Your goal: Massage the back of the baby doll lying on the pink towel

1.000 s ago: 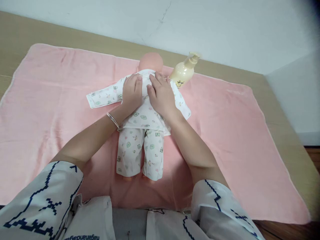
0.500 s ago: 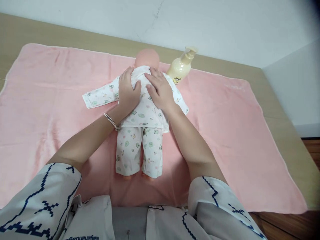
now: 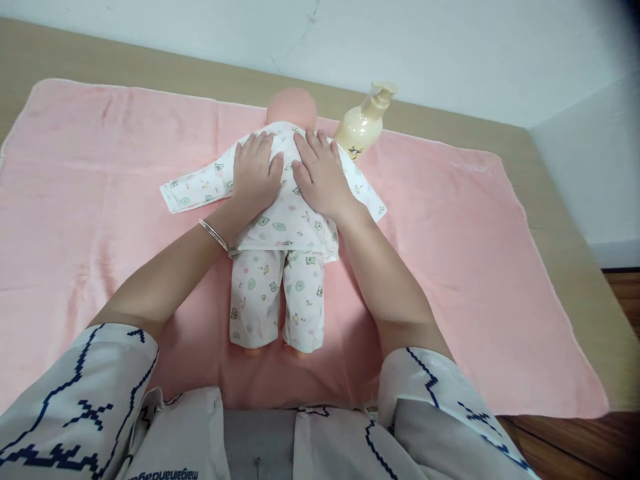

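A baby doll lies with its head away from me, the back of the head bare. It wears a white printed top and matching trousers. My left hand rests flat on the left side of the top, near the shoulder, thumb spread inward. On the right side of the top lies my right hand, fingers stretched toward the shoulder. Both sleeves reach outward past my hands. The doll's face is out of sight.
Under the doll a pink blanket covers most of the wooden table. A cream pump bottle stands beyond my right hand, near the blanket's far edge. A white wall runs behind the table.
Both my hands have settled flatter on the top, their fingers more evenly laid out. The right sleeve reaches slightly farther outward. The whole view has shifted a little.
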Available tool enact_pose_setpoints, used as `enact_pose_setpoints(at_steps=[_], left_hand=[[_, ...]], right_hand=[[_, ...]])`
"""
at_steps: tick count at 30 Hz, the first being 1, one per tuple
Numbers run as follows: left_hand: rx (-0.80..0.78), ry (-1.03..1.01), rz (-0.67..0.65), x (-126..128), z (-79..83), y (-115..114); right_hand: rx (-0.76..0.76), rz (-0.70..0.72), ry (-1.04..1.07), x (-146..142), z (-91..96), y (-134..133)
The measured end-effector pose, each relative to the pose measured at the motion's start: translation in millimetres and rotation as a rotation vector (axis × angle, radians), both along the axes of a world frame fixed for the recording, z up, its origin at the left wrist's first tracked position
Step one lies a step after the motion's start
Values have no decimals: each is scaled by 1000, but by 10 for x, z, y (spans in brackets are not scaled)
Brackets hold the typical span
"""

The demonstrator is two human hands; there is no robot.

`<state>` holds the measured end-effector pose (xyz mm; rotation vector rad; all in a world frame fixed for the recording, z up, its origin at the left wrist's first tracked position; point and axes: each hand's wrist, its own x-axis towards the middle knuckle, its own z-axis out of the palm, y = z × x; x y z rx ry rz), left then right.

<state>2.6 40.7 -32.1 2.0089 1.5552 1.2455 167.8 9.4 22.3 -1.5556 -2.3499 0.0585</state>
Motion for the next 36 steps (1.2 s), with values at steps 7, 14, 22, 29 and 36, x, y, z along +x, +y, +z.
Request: enact_pose_setpoints(at_steps=[7,14,22,29,36], left_hand=[[47,44,60,46,198,-291],[-1,90,128,46,148,-204],[145,118,-44,-10,184,-214],[67,-78,1,4,78,-225],[30,174,-76,-18,118,-69]], right_hand=[[8,-79,-1,-232,63,-294],[-20,-24,104,-76,43,-104],[0,-21,55,-190,126,-183],[-5,-34,24,-200,214,-240],[10,44,74,-55,4,35]])
